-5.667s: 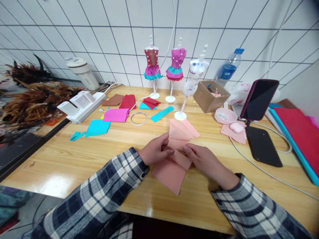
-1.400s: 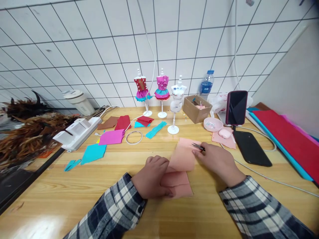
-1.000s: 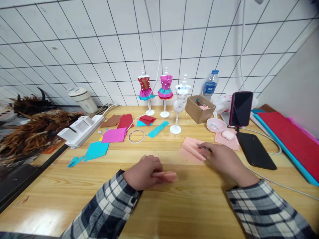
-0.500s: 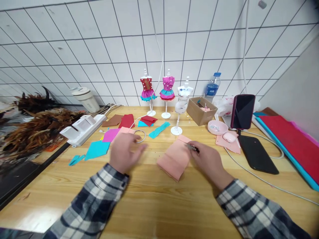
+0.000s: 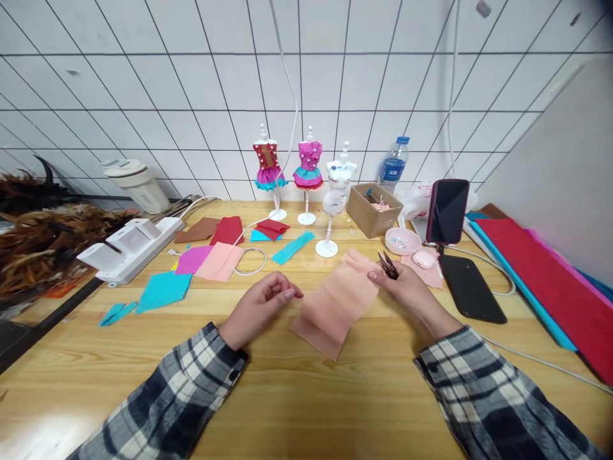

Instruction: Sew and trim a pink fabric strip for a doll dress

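A pleated strip of salmon-pink fabric lies on the wooden table between my hands. My right hand rests at the strip's far right edge and grips small scissors, whose dark blades point up and away. My left hand hovers just left of the strip with its fingers curled loosely and nothing in them. A cut piece of the same pink fabric lies farther left, beside a magenta piece.
Three small dress forms stand at the back, with a cardboard box, water bottle and pink dish. Phones, cables and coloured sheets lie right. Fabric scraps, a white power strip and feathers sit left.
My left hand carried a cut pink piece to the left, set it by the magenta fabric and came back empty beside the pleated strip. My right hand stayed on the scissors.
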`<act>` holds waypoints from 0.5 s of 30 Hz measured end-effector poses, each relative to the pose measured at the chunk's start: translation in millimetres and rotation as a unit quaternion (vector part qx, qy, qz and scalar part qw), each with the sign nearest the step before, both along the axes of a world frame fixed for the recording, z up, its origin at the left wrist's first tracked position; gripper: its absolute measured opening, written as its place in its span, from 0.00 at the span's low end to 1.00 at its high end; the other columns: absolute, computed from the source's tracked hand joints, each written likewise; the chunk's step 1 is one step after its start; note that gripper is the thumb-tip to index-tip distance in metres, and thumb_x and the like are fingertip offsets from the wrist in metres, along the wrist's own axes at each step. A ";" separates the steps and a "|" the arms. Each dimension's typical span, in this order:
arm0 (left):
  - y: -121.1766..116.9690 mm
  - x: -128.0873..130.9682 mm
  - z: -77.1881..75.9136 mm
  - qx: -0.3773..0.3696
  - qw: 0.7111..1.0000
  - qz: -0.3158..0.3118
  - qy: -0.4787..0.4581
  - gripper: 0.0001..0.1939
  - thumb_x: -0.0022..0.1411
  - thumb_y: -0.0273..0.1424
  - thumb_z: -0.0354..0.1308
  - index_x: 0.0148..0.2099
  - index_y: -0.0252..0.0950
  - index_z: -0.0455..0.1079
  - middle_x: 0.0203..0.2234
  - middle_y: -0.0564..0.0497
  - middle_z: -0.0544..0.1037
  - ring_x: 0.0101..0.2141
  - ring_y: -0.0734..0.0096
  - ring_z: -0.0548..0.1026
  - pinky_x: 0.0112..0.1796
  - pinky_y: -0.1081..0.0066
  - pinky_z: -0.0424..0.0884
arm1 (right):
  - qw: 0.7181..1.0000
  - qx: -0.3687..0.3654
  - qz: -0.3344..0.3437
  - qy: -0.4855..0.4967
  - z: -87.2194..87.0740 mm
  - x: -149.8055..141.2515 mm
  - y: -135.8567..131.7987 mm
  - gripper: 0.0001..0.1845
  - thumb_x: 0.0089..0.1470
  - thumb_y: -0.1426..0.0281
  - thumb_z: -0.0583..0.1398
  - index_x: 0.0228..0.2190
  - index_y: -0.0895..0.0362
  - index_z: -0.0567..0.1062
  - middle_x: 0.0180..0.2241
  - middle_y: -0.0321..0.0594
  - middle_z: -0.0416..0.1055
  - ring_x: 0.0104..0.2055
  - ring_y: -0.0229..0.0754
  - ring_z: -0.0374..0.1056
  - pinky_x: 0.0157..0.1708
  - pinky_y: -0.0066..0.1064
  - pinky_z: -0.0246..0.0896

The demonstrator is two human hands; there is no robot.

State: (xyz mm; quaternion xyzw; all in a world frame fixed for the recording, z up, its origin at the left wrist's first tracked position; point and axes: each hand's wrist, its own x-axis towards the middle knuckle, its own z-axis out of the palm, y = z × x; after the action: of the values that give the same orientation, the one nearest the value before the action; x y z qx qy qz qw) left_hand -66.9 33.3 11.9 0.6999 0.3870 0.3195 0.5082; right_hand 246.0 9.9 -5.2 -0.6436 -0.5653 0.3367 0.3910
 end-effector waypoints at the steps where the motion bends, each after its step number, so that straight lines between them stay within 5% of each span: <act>1: -0.6 -2.8 1.8 -0.013 0.999 0.009 -0.041 0.13 0.66 0.43 0.53 0.37 0.38 0.60 0.36 0.47 0.76 0.40 0.65 0.74 0.44 0.63 0.68 | 0.998 0.001 -0.001 0.064 2.0 -2.0 -2.4 0.25 0.45 0.48 0.63 0.31 0.56 0.69 0.20 0.28 0.60 0.21 0.34 0.54 0.22 0.27 0.48; 4: -5.3 -3.0 4.4 0.052 0.997 0.015 -0.063 0.30 0.57 0.49 0.62 0.55 0.40 0.59 0.54 0.42 0.69 0.55 0.56 0.67 0.53 0.58 0.63 | 0.978 -0.022 0.047 0.201 11.1 -18.1 -14.8 0.27 0.39 0.52 0.69 0.34 0.56 0.69 0.19 0.27 0.59 0.20 0.32 0.52 0.21 0.26 0.48; 7: -17.0 7.4 5.0 0.105 0.990 -0.090 0.000 0.53 0.44 0.52 0.70 0.67 0.43 0.50 0.65 0.41 0.54 0.63 0.48 0.54 0.60 0.53 0.53 | 0.946 -0.077 0.193 0.249 23.3 -36.5 -34.1 0.26 0.35 0.55 0.72 0.33 0.55 0.72 0.23 0.32 0.66 0.24 0.36 0.60 0.26 0.29 0.57; 10: -31.4 20.0 8.0 0.109 0.972 -0.206 0.037 0.35 0.49 0.49 0.68 0.56 0.41 0.67 0.53 0.43 0.70 0.52 0.52 0.68 0.56 0.53 0.60 | 0.907 -0.096 0.237 0.335 34.5 -41.6 -50.2 0.27 0.33 0.54 0.73 0.34 0.54 0.75 0.26 0.36 0.70 0.28 0.40 0.65 0.30 0.32 0.62; 13: -40.0 24.8 15.4 0.109 0.979 -0.167 0.048 0.17 0.54 0.44 0.65 0.38 0.36 0.74 0.42 0.44 0.73 0.45 0.57 0.69 0.50 0.57 0.65 | 0.881 -0.086 0.174 0.432 38.9 -31.7 -53.2 0.28 0.32 0.52 0.73 0.35 0.52 0.76 0.25 0.37 0.71 0.26 0.40 0.66 0.27 0.32 0.62; 15: -41.5 22.9 20.0 0.020 0.986 -0.165 0.015 0.15 0.57 0.42 0.62 0.39 0.35 0.73 0.42 0.45 0.72 0.45 0.58 0.69 0.48 0.59 0.66 | 0.876 -0.075 0.119 0.461 37.5 -22.7 -48.3 0.25 0.31 0.54 0.73 0.31 0.52 0.75 0.20 0.33 0.65 0.19 0.36 0.60 0.19 0.27 0.56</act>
State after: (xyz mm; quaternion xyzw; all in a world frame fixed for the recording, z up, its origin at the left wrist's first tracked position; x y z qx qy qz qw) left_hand -44.0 -8.2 32.0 0.7689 0.2674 0.2278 0.5342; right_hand 223.3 -38.4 32.3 -0.3709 -0.3659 0.6808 0.5148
